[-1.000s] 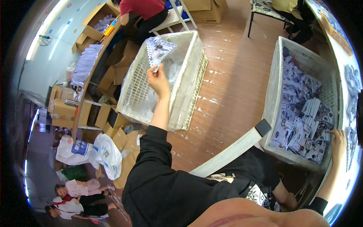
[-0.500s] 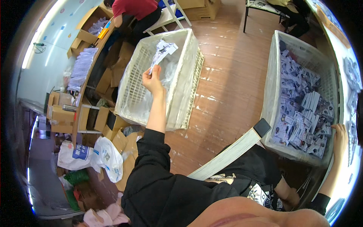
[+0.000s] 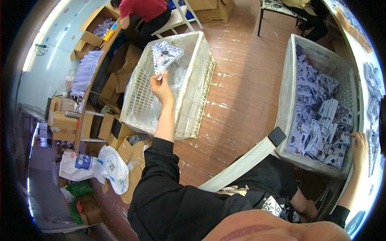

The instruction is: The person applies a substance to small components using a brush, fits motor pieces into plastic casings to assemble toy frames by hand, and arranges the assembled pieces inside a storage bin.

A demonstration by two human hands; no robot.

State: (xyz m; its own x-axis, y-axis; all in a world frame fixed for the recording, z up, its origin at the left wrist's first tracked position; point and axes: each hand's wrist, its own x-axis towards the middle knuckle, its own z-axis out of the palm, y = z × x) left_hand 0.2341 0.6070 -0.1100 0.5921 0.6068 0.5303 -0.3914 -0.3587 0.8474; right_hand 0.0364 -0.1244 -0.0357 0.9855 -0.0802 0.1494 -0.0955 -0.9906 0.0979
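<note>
My left hand (image 3: 162, 87) is closed, thumb and fingers pinching one narrow end of a white plastic casing part (image 3: 165, 55). Toothed along one edge, the part has small dark pieces and wiring inside. It is held up over the left white plastic crate (image 3: 208, 76), which is lined with clear plastic film. At the far right my right hand (image 3: 360, 145) lies with its fingers extended on the bench edge, beside the right crate (image 3: 284, 120). Many similar white parts (image 3: 317, 120) fill that crate, and nothing shows in this hand.
A pale flat bar with a dark end (image 3: 241, 164) crosses above my lap. Cardboard boxes (image 3: 66, 126) and white sacks (image 3: 114, 168) lie left. Rows of white parts (image 3: 86, 72) sit on the left bench. A person in a red top (image 3: 146, 10) sits beyond the left crate.
The casing part has turned in my left hand from nearly edge-on to showing its inner face, and its far end has swung slightly left. My right hand stays at the bench edge.
</note>
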